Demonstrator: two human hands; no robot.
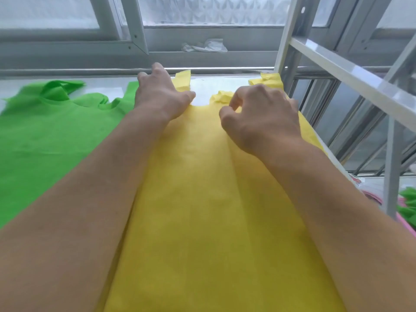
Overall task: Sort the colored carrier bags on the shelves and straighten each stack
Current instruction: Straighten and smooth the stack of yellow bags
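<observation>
A stack of yellow carrier bags [202, 199] lies flat on the white shelf [202, 86], handles pointing toward the window. My left hand [161, 93] rests palm down on the stack's left handle, fingers stretched forward. My right hand [258, 118] has its fingers curled and pinches the crumpled yellow right handle [221, 96] near the neckline. A stack of green carrier bags [49, 131] lies beside the yellow one on the left, its handles rumpled.
White metal shelf uprights and a crossbar [337, 64] rise at the right. A window frame and sill with a crumpled white bag [204, 46] run behind the shelf. Lower right, pink [405, 221] and green bags [408, 203] lie on another shelf.
</observation>
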